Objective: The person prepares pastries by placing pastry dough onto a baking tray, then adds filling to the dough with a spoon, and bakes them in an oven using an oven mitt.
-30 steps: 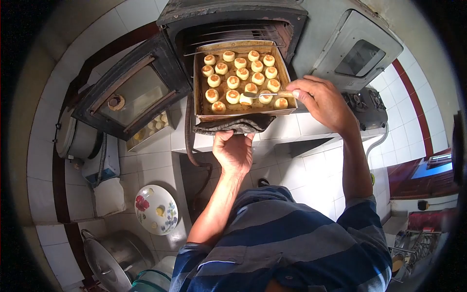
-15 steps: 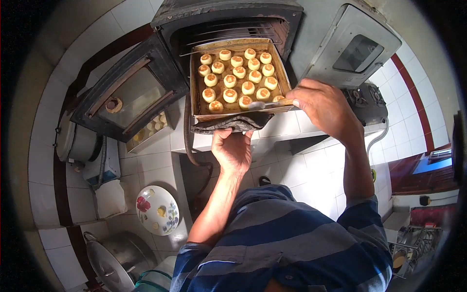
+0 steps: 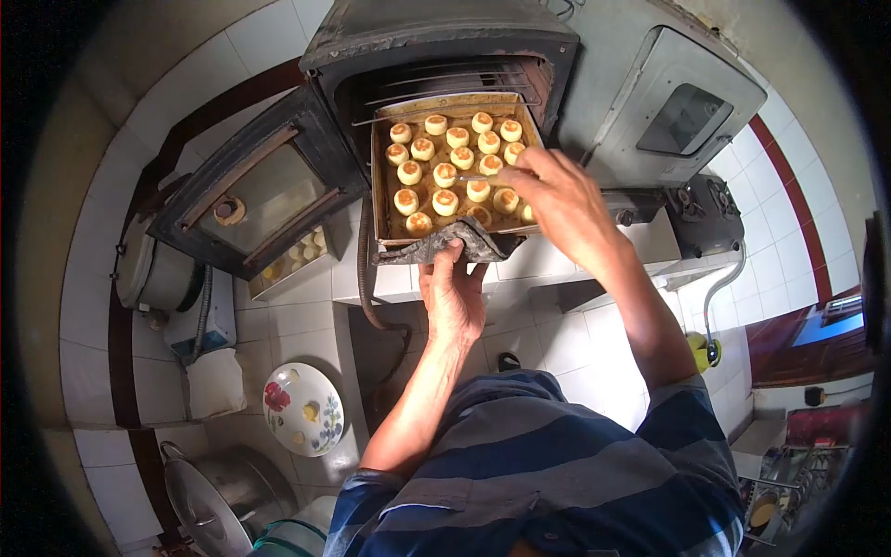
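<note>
Oven (image 3: 441, 56) open, and I've got the tray (image 3: 385, 223) right at its mouth!
Dark cloth (image 3: 408, 251) on the near edge, clasped by the left hand (image 3: 455, 302); the right hand (image 3: 566, 204) grips a slim tool (image 3: 509, 176) over browned buns (image 3: 445, 174).

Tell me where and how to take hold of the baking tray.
Probably best by the near rim of the baking tray, through the folded cloth, coming from the person's side: that edge faces away from the oven, and the left hand grips the cloth there.
</note>
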